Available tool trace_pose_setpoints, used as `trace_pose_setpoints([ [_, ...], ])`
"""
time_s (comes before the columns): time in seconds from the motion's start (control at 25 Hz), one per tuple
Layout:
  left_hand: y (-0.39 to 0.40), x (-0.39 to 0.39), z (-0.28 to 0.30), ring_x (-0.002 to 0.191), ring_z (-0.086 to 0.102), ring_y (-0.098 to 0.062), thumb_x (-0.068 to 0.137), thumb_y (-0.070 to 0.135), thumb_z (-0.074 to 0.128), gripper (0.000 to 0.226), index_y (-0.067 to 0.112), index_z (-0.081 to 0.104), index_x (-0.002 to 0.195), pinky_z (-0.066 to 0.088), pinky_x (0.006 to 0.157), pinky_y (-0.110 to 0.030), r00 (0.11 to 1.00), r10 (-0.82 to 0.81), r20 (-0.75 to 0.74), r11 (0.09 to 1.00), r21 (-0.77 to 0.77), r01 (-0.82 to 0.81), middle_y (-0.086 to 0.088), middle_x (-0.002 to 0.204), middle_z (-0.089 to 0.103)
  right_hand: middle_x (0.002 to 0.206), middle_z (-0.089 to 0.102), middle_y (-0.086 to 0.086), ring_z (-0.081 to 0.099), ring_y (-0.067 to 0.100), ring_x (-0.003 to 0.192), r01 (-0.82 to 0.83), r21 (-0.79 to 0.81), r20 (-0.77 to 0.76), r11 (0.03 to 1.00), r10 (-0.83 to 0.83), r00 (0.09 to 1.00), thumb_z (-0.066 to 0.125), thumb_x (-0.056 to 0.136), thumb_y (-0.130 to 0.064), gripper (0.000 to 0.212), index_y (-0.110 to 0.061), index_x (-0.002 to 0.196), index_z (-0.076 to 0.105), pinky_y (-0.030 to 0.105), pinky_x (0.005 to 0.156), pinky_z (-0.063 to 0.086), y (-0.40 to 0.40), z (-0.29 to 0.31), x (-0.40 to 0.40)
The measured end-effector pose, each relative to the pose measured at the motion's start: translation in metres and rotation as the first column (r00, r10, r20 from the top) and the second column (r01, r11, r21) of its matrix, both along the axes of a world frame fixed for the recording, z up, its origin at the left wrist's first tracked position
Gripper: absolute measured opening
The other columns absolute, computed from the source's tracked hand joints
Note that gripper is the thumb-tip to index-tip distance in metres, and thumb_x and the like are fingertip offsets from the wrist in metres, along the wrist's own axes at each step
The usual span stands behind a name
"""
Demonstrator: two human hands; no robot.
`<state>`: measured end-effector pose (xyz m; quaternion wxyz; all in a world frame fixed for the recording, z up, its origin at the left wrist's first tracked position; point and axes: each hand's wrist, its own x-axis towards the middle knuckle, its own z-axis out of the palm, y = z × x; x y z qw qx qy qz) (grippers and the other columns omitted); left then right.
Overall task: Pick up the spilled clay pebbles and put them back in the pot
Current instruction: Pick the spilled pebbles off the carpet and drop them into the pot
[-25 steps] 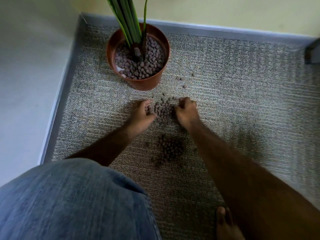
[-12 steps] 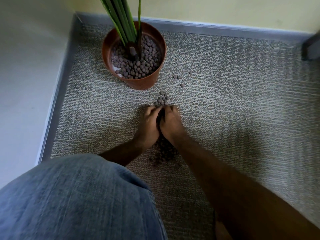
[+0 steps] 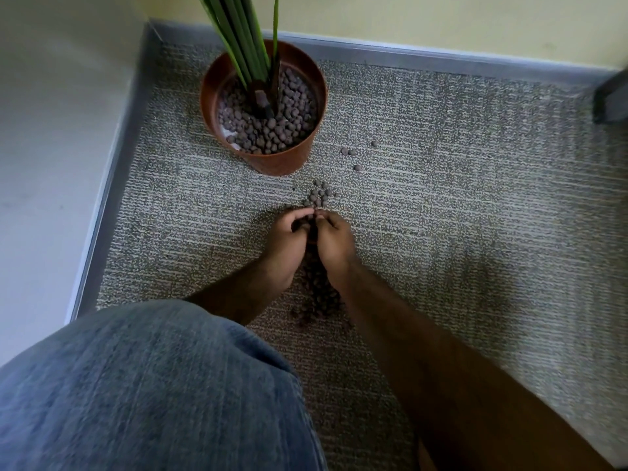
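Since a second ago the two hands have come together: then they lay apart on either side of a heap of clay pebbles, and now the left hand and the right hand are pressed side by side, fingertips touching, cupped around a scoop of those pebbles. Half a second ago they were already joined flat on the carpet; now the fingers curl upward a little and dark pebbles show in the gap between the palms. Each grip is closed around pebbles, though how many each hand holds cannot be told.

A small cluster of spilled clay pebbles lies on the carpet just beyond the fingertips, between the hands and the pot. A darker patch of pebbles lies under and behind the wrists, in shadow. Four stray pebbles sit to the right of the pot, apart from the rest. These loose groups lie where they did in the earlier views.

The terracotta-coloured pot stands upright near the corner of the carpet, filled with pebbles around the green plant stems. A denim-clad knee fills the lower left.

No brand, label or writing can be read anywhere.
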<state>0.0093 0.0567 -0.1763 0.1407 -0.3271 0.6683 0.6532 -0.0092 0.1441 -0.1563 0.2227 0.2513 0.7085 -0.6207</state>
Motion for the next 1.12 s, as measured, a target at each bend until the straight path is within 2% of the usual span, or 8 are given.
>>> trace_pose_setpoints([
  [0.12, -0.003, -0.002, 0.001, 0.111, 0.073, -0.021, 0.103, 0.001, 0.047, 0.035, 0.021, 0.074, 0.115, 0.059, 0.089, -0.03, 0.995, 0.095, 0.025, 0.979, 0.177, -0.098, -0.009, 0.119, 0.076, 0.101, 0.075, 0.016, 0.072, 0.028, 0.092, 0.124, -0.173, 0.098, 0.977, -0.108, 0.989, 0.041, 0.099, -0.008, 0.033, -0.001, 0.107, 0.072, 0.038, 0.083, 0.062, 0.004, -0.001, -0.003],
  [0.28, -0.016, -0.005, 0.01, 0.121, 0.067, -0.027, 0.105, -0.003, 0.046, 0.03, 0.006, 0.067, 0.124, 0.058, 0.09, -0.027, 0.982, 0.187, 0.014, 0.9, 0.4, -0.177, -0.022, 0.132, 0.068, 0.09, 0.07, 0.012, 0.065, 0.015, 0.072, 0.334, -0.477, 0.263, 0.813, -0.231, 0.937, 0.035, 0.104, -0.009, 0.033, 0.004, 0.113, 0.064, 0.018, 0.056, 0.053, 0.011, 0.005, -0.01],
  [0.4, -0.022, -0.01, 0.029, 0.121, 0.067, -0.026, 0.104, -0.004, 0.047, 0.029, 0.001, 0.065, 0.127, 0.059, 0.091, -0.027, 0.971, 0.236, -0.027, 0.841, 0.507, -0.19, -0.023, 0.133, 0.066, 0.091, 0.068, 0.011, 0.063, 0.013, 0.073, 0.374, -0.58, 0.3, 0.724, -0.237, 0.924, 0.037, 0.105, -0.013, 0.035, 0.005, 0.124, 0.059, 0.018, 0.056, 0.048, 0.012, 0.015, -0.018],
  [0.52, -0.025, -0.017, 0.057, 0.113, 0.072, -0.022, 0.104, -0.005, 0.047, 0.029, 0.001, 0.066, 0.125, 0.059, 0.09, -0.027, 0.964, 0.251, -0.084, 0.813, 0.56, -0.163, -0.02, 0.126, 0.071, 0.091, 0.065, 0.009, 0.06, 0.012, 0.073, 0.335, -0.67, 0.258, 0.662, -0.216, 0.942, 0.037, 0.105, -0.016, 0.031, 0.001, 0.116, 0.061, 0.017, 0.052, 0.047, 0.011, 0.036, -0.028],
  [0.72, -0.035, -0.033, 0.102, 0.12, 0.066, -0.023, 0.105, 0.0, 0.047, 0.026, 0.003, 0.066, 0.123, 0.059, 0.095, -0.028, 0.942, 0.279, -0.186, 0.779, 0.618, -0.108, -0.019, 0.134, 0.067, 0.09, 0.061, 0.01, 0.055, 0.011, 0.071, 0.222, -0.743, 0.139, 0.631, -0.18, 0.974, 0.035, 0.107, -0.024, 0.033, -0.002, 0.107, 0.06, 0.014, 0.046, 0.044, 0.003, 0.082, -0.05],
  [0.92, -0.047, -0.054, 0.132, 0.101, 0.073, -0.021, 0.107, 0.001, 0.045, 0.025, 0.004, 0.066, 0.121, 0.06, 0.09, -0.026, 0.897, 0.41, -0.165, 0.716, 0.668, -0.204, -0.017, 0.12, 0.071, 0.071, 0.052, 0.005, 0.042, 0.01, 0.055, 0.197, -0.721, 0.1, 0.664, -0.182, 0.978, 0.039, 0.105, -0.016, 0.027, -0.001, 0.1, 0.061, 0.019, 0.047, 0.038, -0.024, 0.119, -0.076],
  [1.04, -0.055, -0.072, 0.142, 0.121, 0.066, -0.03, 0.107, 0.001, 0.044, 0.03, -0.003, 0.061, 0.131, 0.054, 0.103, -0.031, 0.864, 0.497, -0.081, 0.671, 0.667, -0.323, -0.023, 0.136, 0.065, 0.066, 0.046, 0.006, 0.041, 0.013, 0.053, 0.258, -0.685, 0.16, 0.681, -0.205, 0.966, 0.042, 0.101, -0.005, 0.02, -0.001, 0.093, 0.059, 0.024, 0.053, 0.042, -0.044, 0.132, -0.093],
  [1.12, -0.06, -0.082, 0.145, 0.131, 0.06, -0.032, 0.105, 0.001, 0.046, 0.036, -0.008, 0.055, 0.139, 0.054, 0.1, -0.033, 0.835, 0.55, -0.02, 0.644, 0.647, -0.408, -0.023, 0.143, 0.06, 0.074, 0.055, 0.012, 0.05, 0.015, 0.058, 0.292, -0.662, 0.192, 0.691, -0.221, 0.956, 0.043, 0.1, -0.001, 0.018, 0.001, 0.093, 0.06, 0.021, 0.055, 0.05, -0.052, 0.136, -0.1],
])
